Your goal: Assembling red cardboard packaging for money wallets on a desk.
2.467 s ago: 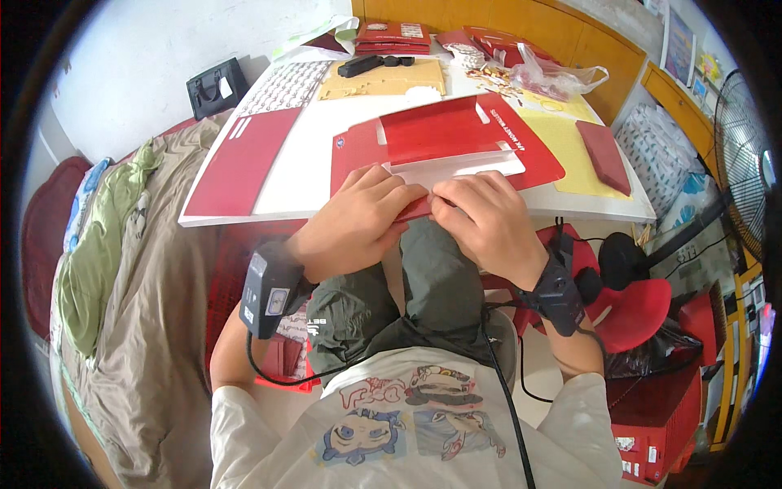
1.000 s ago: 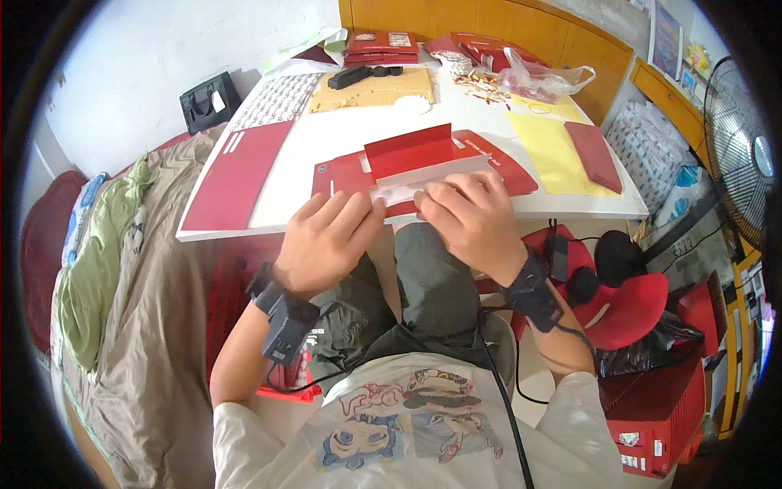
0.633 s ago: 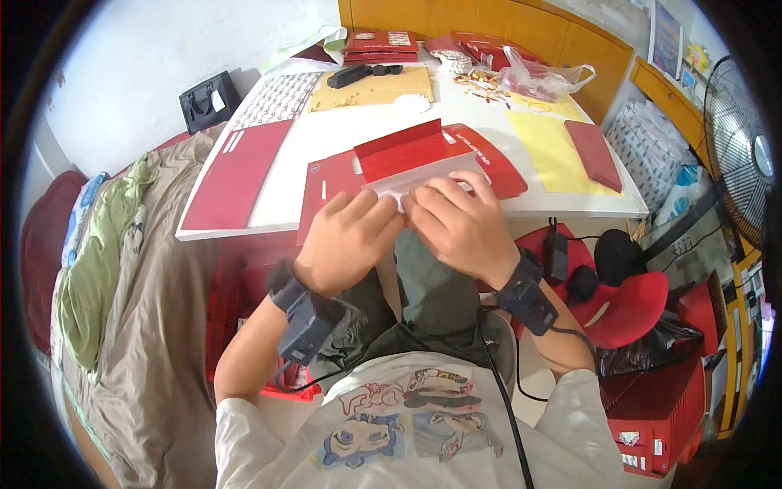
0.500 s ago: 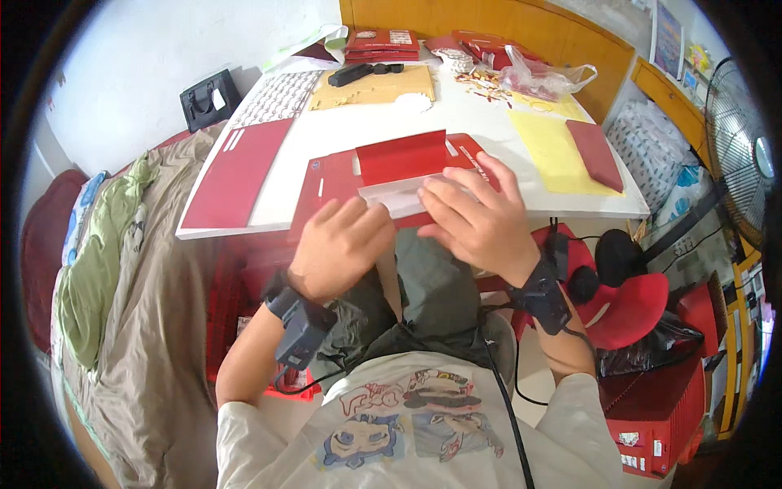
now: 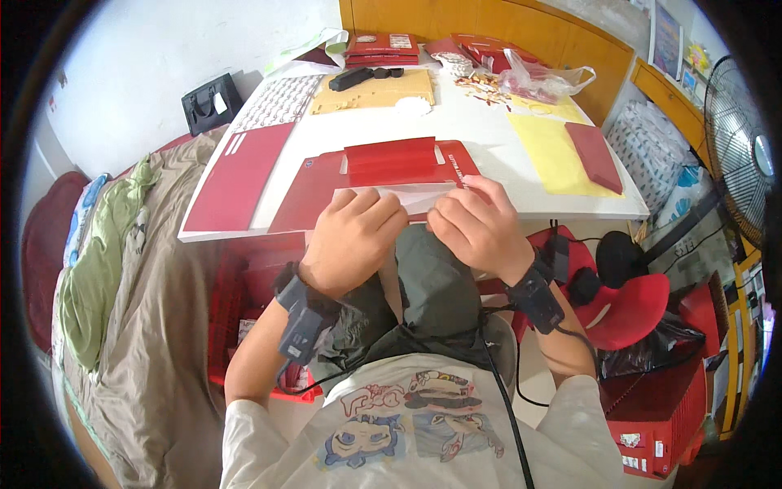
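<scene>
A red printed cardboard sheet (image 5: 326,175) with slots lies at the near edge of the white table. Its middle panel (image 5: 391,159) is bent up, and a pale strip shows along the fold on my side. My left hand (image 5: 356,240) is closed at the left end of this strip, knuckles up. At the strip's right end, my right hand (image 5: 481,232) also grips the near edge, with its index finger raised over the sheet. Both sets of fingertips are partly hidden behind the hands and the sheet.
A flat dark-red sheet (image 5: 236,183) lies to the left, beside a sheet of white round pieces (image 5: 277,96). Yellow paper (image 5: 542,155) with a maroon piece (image 5: 595,155) is on the right. Stacked red packs (image 5: 381,49) and a clear plastic bag (image 5: 542,77) stand at the back.
My right hand has drawn down toward the near edge and closed more. My left hand has shifted slightly right. The cardboard has slid a little left, and its raised panel leans lower.
</scene>
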`<state>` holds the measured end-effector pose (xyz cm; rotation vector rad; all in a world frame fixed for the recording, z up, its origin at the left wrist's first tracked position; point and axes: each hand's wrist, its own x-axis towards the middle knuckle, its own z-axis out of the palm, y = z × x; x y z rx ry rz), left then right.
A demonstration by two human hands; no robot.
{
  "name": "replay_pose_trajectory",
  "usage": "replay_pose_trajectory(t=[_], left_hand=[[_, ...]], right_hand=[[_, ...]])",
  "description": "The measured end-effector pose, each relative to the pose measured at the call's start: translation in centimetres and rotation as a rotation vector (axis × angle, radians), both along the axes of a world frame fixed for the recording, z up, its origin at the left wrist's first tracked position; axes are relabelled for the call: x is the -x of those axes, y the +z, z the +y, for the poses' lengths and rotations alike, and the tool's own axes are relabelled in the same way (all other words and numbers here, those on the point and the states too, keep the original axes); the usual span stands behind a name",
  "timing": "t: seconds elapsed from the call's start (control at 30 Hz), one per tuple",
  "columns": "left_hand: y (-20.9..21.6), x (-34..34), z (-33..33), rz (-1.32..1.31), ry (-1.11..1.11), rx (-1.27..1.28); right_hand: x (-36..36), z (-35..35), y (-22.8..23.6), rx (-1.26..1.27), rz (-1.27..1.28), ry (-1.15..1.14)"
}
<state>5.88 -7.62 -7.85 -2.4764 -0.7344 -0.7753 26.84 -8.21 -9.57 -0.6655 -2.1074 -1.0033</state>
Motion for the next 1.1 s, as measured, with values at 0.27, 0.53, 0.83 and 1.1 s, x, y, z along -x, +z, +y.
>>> replay_pose_trajectory(t=[0.27, 0.53, 0.83, 1.1], left_hand=[[0.1, 0.0, -0.2, -0.076, -0.028, 0.014], [0.0, -1.4, -0.1, -0.011, -0.143, -0.023], [0.2, -2.2, -0.1, -0.085, -0.201, -0.079], [-0.3, -1.6, -0.4, -0.044, -0.184, -0.129]], right_hand=[[-2.0, -0.4, 0.7, 0.054, 0.079, -0.043], [-1.5, -0.6, 0.5, 0.162, 0.037, 0.013], [-1.2, -1.1, 1.3, 0.27, 0.108, 0.159], [-1.0, -0.8, 0.2, 0.175, 0.122, 0.144]])
